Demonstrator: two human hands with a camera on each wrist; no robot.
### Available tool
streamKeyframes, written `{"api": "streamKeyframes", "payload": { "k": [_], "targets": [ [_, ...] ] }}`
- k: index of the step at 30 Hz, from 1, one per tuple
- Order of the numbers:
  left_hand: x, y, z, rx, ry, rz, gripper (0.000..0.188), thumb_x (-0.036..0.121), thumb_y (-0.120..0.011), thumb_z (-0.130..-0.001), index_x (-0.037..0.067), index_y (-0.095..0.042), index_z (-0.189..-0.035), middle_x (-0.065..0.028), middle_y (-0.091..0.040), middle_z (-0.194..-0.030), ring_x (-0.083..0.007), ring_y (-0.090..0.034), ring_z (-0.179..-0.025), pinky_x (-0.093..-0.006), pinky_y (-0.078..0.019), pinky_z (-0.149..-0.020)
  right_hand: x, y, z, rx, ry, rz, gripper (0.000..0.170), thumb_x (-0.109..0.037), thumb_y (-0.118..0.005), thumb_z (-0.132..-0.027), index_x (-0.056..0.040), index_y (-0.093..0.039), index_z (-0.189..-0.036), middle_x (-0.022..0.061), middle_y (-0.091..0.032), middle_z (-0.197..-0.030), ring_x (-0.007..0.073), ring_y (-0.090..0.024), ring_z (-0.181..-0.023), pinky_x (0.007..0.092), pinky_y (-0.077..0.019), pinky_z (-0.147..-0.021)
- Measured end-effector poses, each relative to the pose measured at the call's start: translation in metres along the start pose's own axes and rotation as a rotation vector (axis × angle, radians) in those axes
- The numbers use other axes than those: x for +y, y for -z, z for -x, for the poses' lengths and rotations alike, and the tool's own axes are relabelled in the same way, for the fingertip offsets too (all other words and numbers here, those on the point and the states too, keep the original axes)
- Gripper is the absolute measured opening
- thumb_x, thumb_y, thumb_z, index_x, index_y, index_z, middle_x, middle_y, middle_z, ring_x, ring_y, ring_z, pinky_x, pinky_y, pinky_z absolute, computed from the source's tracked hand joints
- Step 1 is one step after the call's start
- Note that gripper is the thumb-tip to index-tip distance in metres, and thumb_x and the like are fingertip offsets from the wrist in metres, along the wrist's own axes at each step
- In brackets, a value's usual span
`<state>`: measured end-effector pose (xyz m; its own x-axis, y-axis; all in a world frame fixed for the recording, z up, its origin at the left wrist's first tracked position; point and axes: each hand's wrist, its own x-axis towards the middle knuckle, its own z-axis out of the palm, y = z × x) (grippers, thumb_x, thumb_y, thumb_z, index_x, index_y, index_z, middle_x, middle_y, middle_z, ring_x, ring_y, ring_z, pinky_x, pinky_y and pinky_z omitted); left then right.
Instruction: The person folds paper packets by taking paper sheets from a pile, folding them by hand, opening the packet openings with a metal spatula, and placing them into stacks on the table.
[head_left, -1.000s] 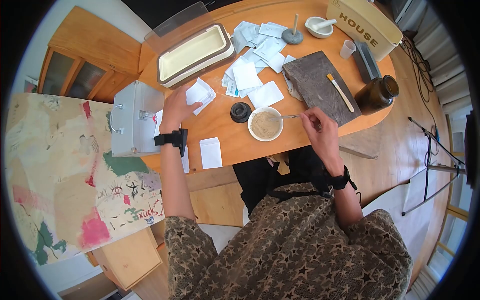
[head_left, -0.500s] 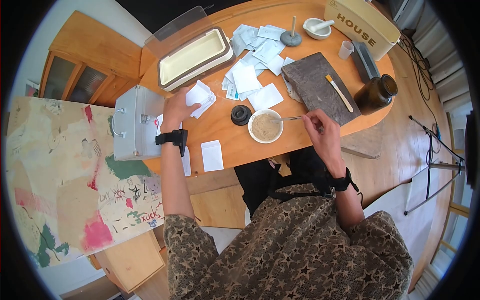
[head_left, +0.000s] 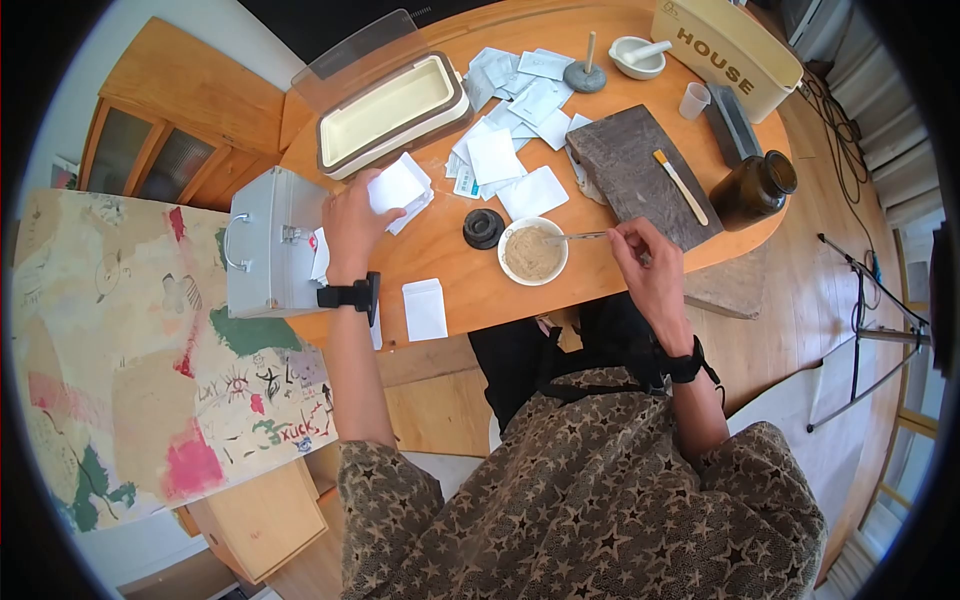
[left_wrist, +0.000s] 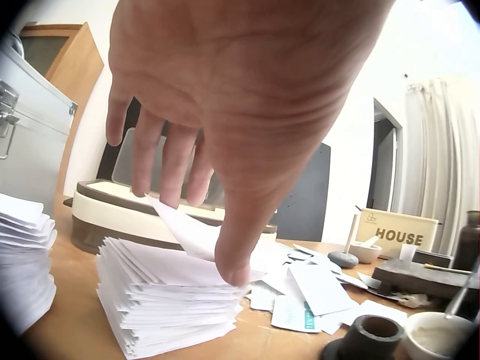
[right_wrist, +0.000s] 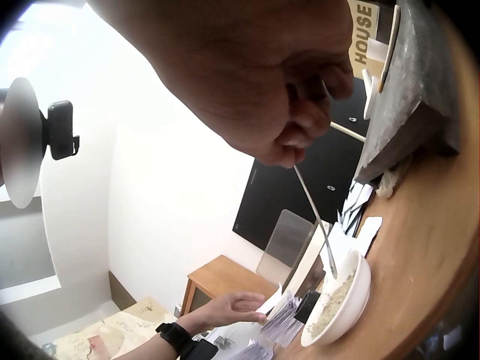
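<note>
My left hand (head_left: 352, 225) is at a stack of white paper envelopes (left_wrist: 165, 307), left of centre on the table. Thumb and fingers pinch the top envelope (left_wrist: 184, 229), whose corner is raised off the stack. My right hand (head_left: 648, 265) pinches the handle of a thin metal spoon (head_left: 585, 236). The spoon's tip reaches into a white bowl (right_wrist: 360, 300) of beige powder (head_left: 530, 252). Close to the bowl's left side stands a small black ring-shaped holder (head_left: 483, 228). One loose envelope (head_left: 425, 310) lies flat at the table's front edge.
A silver case (head_left: 275, 245) stands at left, a lidded cream box (head_left: 390, 115) behind. Pale blue packets (head_left: 535, 100) lie scattered mid-table. To the right are a dark slab (head_left: 630, 160) with a brush (head_left: 680, 187), a brown jar (head_left: 755, 187) and a mortar (head_left: 637, 60).
The left hand has shifted slightly at the envelope stack, its wrist turning a little. The right hand and spoon stay nearly in place over the bowl.
</note>
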<state>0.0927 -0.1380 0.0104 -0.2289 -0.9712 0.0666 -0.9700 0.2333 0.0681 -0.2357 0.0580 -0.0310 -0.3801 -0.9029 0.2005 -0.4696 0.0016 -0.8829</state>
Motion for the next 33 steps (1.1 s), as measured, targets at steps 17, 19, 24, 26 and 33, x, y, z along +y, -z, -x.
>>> {"api": "streamKeyframes", "payload": {
  "k": [17,19,24,26,33],
  "targets": [
    [0.115,-0.017,0.096,0.182,-0.287,0.264,0.074,0.015,-0.09,-0.067,0.009,-0.059,-0.134,-0.0091,-0.066,-0.127,-0.0288,-0.059,-0.119,-0.0496,-0.0367,-0.111,-0.017,0.002,-0.007,0.102,0.052,-0.144,0.012,-0.009,-0.073,-0.094,0.0004,-0.066,-0.091,0.0023,-0.057,-0.067,0.0068,-0.049,-0.062,0.0244,-0.0417,-0.055],
    [0.118,-0.017,0.1,0.174,-0.292,0.266,0.074,0.015,-0.09,-0.068,0.009,-0.058,-0.134,-0.0089,-0.066,-0.128,-0.0288,-0.059,-0.12,-0.0499,-0.0361,-0.112,-0.016,0.001,-0.006,0.108,0.056,-0.137,0.012,-0.009,-0.073,-0.094,0.0004,-0.066,-0.091,0.0024,-0.056,-0.066,0.0071,-0.048,-0.061,0.0245,-0.0415,-0.055],
    [0.12,-0.014,0.103,0.175,-0.291,0.26,0.075,0.015,-0.091,-0.069,0.01,-0.057,-0.136,-0.0086,-0.066,-0.129,-0.0278,-0.059,-0.122,-0.0502,-0.0354,-0.113,-0.015,0.003,-0.005,0.108,0.064,-0.106,0.012,-0.009,-0.073,-0.094,0.0003,-0.065,-0.09,0.003,-0.055,-0.065,0.0079,-0.048,-0.059,0.0251,-0.0413,-0.054],
    [0.12,-0.014,0.103,0.178,-0.282,0.279,0.076,0.016,-0.091,-0.069,0.01,-0.056,-0.136,-0.0086,-0.066,-0.129,-0.0265,-0.059,-0.123,-0.0502,-0.0351,-0.113,-0.016,0.003,-0.006,0.109,0.051,-0.106,0.013,-0.009,-0.073,-0.094,0.0004,-0.065,-0.09,0.0033,-0.055,-0.064,0.0084,-0.048,-0.058,0.0255,-0.0414,-0.054],
    [0.12,-0.016,0.104,0.17,-0.271,0.289,0.075,0.017,-0.091,-0.069,0.011,-0.056,-0.136,-0.0087,-0.066,-0.128,-0.0261,-0.059,-0.122,-0.05,-0.0349,-0.114,-0.013,0.004,-0.006,0.109,0.047,-0.108,0.013,-0.009,-0.072,-0.094,0.0005,-0.065,-0.09,0.0034,-0.054,-0.064,0.0087,-0.048,-0.058,0.0258,-0.0416,-0.054]
  ]
}}
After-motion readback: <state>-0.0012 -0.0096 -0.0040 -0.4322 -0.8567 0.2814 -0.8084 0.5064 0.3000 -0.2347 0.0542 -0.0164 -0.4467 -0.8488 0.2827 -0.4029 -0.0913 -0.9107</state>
